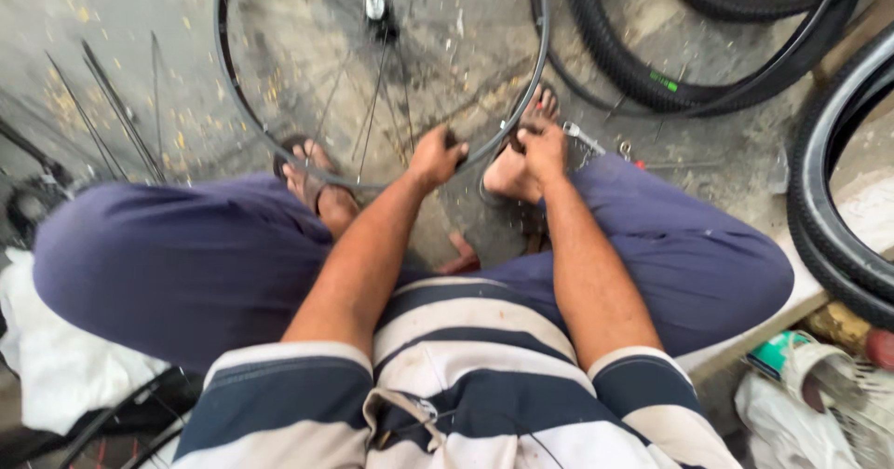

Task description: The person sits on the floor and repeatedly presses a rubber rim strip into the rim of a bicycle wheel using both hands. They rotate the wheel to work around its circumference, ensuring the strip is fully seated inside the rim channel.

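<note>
A spoked bicycle wheel (279,143) stands upright on the concrete floor in front of me, its hub (376,7) near the top of the view. My left hand (436,156) grips the lower rim of the wheel. Just to its right, my right hand (542,145) is closed at the rim, seemingly around a small tool, which is mostly hidden. My knees in dark blue trousers spread to either side, and my sandalled feet rest against the rim.
Several black tyres (652,78) lie at the top right and another large one (829,217) stands at the right edge. Loose spokes (102,115) lie on the floor at left. A white cloth (56,357) sits at lower left; cans and rags (810,367) at lower right.
</note>
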